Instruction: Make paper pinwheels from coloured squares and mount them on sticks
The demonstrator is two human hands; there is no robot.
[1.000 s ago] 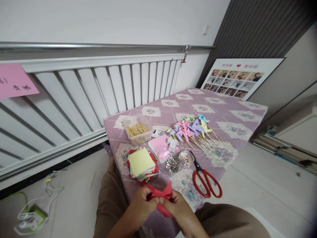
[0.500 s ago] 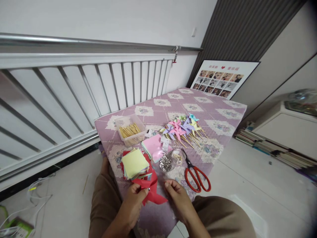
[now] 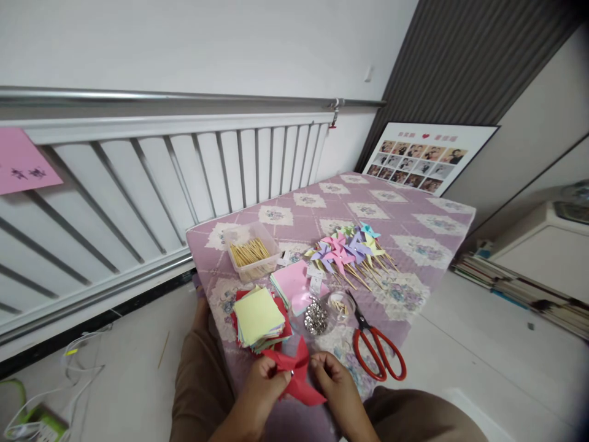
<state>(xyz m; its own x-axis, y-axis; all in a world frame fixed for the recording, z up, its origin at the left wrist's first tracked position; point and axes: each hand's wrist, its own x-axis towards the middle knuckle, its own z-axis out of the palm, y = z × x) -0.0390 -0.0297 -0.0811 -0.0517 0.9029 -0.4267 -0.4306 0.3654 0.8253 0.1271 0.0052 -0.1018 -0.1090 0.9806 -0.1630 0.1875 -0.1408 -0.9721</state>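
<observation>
My left hand (image 3: pixel 264 390) pinches a red paper pinwheel (image 3: pixel 301 388) near its middle, where a small shiny metal fastener shows at the hub. Close to the pinwheel's right side is my right hand (image 3: pixel 338 387), thumb and forefinger pressed together; whatever sits between them is too small to make out. Beyond my hands lie a stack of square coloured papers (image 3: pixel 260 316), yellow on top, and a clear dish of small silvery metal pieces (image 3: pixel 316 317). A round tub (image 3: pixel 340 307) beside it contains small pale pieces. Red-handled scissors (image 3: pixel 383 356) rest to the right.
A clear plastic box (image 3: pixel 252 271) of thin wooden sticks stands farther back. Pink paper squares (image 3: pixel 292 282) lie before it. Several pinwheels on sticks (image 3: pixel 340 252) are heaped on the flowered cloth (image 3: pixel 368 209). A radiator (image 3: pixel 221 159) runs along the left, with a photo board (image 3: pixel 423 156) behind.
My right hand's fingertips have come closer to the pinwheel's hub. The view has shifted up and left, bringing a pink paper on the radiator into sight. My left hand still grips the pinwheel.
</observation>
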